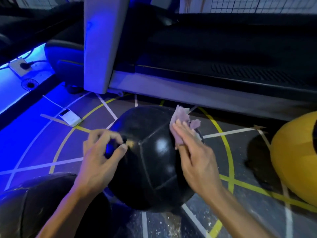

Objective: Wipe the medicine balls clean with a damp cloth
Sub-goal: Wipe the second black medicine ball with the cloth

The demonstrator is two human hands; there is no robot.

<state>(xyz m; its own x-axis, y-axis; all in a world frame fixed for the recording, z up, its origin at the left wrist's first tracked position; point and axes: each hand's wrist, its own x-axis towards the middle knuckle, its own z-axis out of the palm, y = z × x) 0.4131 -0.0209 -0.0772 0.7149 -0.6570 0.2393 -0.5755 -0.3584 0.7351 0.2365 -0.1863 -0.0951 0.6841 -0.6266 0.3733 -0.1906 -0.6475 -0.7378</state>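
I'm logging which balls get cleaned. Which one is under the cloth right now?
The black medicine ball in the middle: the right hand presses the cloth on it. The other black ball and yellow ball lie untouched.

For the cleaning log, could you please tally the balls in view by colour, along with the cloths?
Black medicine balls: 2, the one being wiped and another at lower left
Yellow balls: 1, at the right edge
Cloths: 1, a pale cloth pressed on the black ball by the right hand
Total: 4
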